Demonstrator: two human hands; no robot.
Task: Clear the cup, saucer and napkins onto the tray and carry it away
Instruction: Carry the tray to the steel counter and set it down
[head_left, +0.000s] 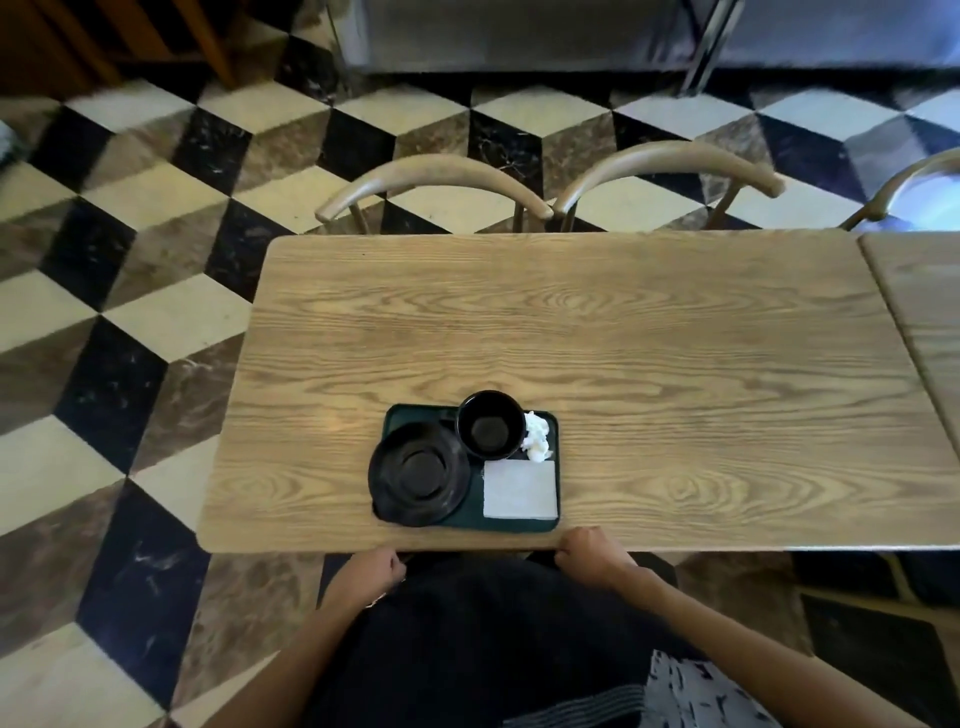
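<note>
The left hand (375, 570) sits just below the near edge of the surface (649, 353), its fingers curled into a loose grip that has hold of nothing visible. The right hand (589, 556) is at the same edge, a little farther right, its knuckles bent over the rim of the wood; its grip is likewise curled in, and whether the fingertips press the underside cannot be told. Neither hand touches the tray (470, 512).

The tray, dark green and rectangular, lies flat on the surface close to the near edge, between the two hands and just beyond them. On its left part rests the black saucer (418, 473), which overhangs the tray's left side. Behind and to the right of the saucer stands the black cup (491, 426), upright and touching or nearly touching the saucer's rim. A crumpled white napkin (537, 437) lies just beside the cup on the right, at the tray's far right corner. A flat folded napkin (520, 489) fills the near right corner.

Two wooden chairs (434, 182) stand pushed in at the far side, on a checkered floor (130, 322).
</note>
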